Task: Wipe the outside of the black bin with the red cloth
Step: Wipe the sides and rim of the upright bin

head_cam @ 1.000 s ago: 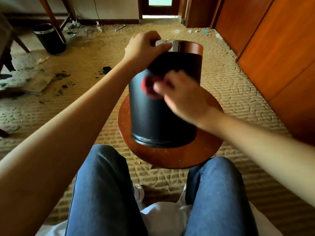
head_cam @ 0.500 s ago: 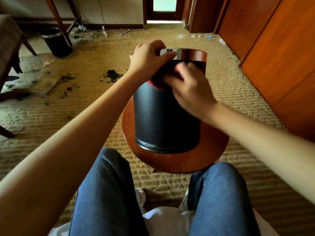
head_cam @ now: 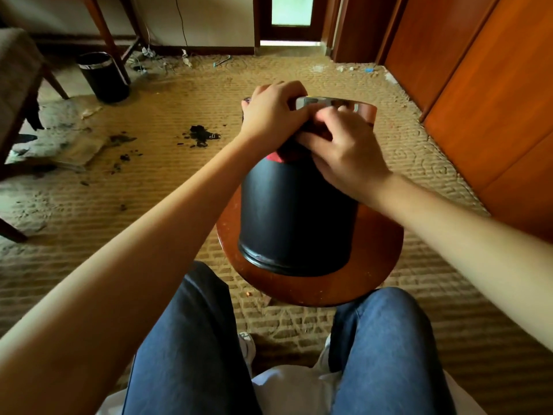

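Your black cylindrical bin [head_cam: 296,217] stands base-down on the round brown wooden stool [head_cam: 308,287], its long axis upright and its shiny metal rim [head_cam: 326,100] on top. Your left hand [head_cam: 273,113] curls over that rim, gripping it. Your right hand [head_cam: 350,155] holds the red cloth [head_cam: 273,158] against the upper wall, fingers curled on it. A second black bin [head_cam: 103,77] stands far left, with dark crumbs [head_cam: 200,136] on the tan carpet [head_cam: 149,205].

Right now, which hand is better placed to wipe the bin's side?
Right: the right hand holds the red cloth against the black bin near its top; the left hand grips the rim, steadying it.
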`<action>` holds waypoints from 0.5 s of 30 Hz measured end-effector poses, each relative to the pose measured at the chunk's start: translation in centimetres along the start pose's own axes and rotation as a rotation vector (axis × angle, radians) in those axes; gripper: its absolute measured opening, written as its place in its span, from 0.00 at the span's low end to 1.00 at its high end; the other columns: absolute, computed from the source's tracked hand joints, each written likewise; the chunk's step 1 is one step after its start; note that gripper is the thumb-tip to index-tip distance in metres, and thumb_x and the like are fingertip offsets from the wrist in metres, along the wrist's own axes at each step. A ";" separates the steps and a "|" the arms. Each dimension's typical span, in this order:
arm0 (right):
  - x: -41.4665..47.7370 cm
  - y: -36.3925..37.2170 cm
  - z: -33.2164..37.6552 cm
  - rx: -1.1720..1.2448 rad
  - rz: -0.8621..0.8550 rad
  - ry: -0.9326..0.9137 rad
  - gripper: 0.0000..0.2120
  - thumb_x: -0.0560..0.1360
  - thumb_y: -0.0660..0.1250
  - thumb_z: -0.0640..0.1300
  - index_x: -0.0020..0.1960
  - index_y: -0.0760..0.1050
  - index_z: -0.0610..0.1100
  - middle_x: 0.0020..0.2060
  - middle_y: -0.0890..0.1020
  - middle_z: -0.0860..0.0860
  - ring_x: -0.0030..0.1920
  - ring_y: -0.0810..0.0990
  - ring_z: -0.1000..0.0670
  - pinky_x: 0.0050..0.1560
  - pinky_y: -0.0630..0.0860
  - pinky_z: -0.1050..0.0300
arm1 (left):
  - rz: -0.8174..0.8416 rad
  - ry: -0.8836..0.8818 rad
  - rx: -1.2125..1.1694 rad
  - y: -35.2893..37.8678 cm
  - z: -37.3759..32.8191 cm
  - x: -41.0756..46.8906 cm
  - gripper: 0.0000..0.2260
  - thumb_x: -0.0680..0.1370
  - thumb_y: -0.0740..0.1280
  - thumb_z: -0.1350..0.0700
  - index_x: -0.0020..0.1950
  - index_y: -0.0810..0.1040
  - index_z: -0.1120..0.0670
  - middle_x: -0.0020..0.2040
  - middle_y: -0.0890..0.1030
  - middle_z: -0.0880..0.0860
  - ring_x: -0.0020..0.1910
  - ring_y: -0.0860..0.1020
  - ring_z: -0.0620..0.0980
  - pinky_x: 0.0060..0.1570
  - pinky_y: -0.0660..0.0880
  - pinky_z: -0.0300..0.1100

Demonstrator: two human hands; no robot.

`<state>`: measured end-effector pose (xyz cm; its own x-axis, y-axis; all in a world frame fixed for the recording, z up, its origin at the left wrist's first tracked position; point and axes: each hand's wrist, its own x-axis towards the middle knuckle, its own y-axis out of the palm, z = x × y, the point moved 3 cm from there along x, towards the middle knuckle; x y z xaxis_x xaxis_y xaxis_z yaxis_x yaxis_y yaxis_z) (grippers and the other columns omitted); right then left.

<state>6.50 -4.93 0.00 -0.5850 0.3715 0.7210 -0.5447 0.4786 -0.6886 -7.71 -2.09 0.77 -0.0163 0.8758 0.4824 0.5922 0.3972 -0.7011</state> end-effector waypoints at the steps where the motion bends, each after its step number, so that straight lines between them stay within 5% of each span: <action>1: -1.5 0.6 1.0 0.004 0.003 -0.053 0.10 0.78 0.63 0.42 0.51 0.81 0.41 0.41 0.78 0.40 0.39 0.75 0.39 0.40 0.69 0.48 | 0.007 -0.008 -0.022 -0.1 0.2 0.0 0.14 0.70 0.61 0.37 0.42 0.74 0.47 0.38 0.75 0.45 0.52 0.75 0.56 0.50 0.68 0.47; 6: -13.5 4.0 7.0 0.060 0.281 -0.543 0.10 0.78 0.61 0.37 0.53 0.80 0.43 0.45 0.75 0.44 0.39 0.70 0.45 0.39 0.70 0.51 | 0.024 -0.028 -0.127 -0.7 2.0 -0.5 0.18 0.69 0.63 0.35 0.42 0.75 0.49 0.33 0.71 0.41 0.45 0.74 0.52 0.44 0.66 0.46; 9: -12.0 3.1 5.3 0.061 0.288 -0.644 0.12 0.79 0.59 0.36 0.52 0.80 0.43 0.43 0.79 0.44 0.38 0.72 0.46 0.37 0.72 0.51 | -0.030 -0.038 -0.114 -1.2 2.7 -1.2 0.20 0.67 0.61 0.33 0.42 0.74 0.49 0.34 0.71 0.42 0.46 0.74 0.54 0.45 0.67 0.48; 12: -5.3 1.9 1.7 -0.039 0.124 -0.453 0.10 0.78 0.61 0.39 0.54 0.79 0.42 0.44 0.74 0.42 0.40 0.71 0.42 0.39 0.65 0.48 | -0.059 -0.102 -0.106 -1.7 3.6 -1.2 0.21 0.67 0.60 0.32 0.43 0.73 0.48 0.35 0.71 0.41 0.52 0.76 0.60 0.48 0.71 0.52; 15: -1.5 1.2 0.7 -0.066 0.050 -0.174 0.08 0.77 0.64 0.38 0.50 0.81 0.39 0.40 0.76 0.39 0.38 0.75 0.39 0.35 0.68 0.48 | -0.065 -0.159 -0.131 -1.9 3.9 -0.9 0.21 0.66 0.59 0.31 0.43 0.74 0.48 0.36 0.71 0.41 0.53 0.76 0.60 0.51 0.73 0.53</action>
<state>6.28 -5.43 -1.96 -0.7089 0.2554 0.6575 -0.4748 0.5166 -0.7125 -12.00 -2.60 -0.40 -0.1790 0.8859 0.4280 0.6854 0.4244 -0.5918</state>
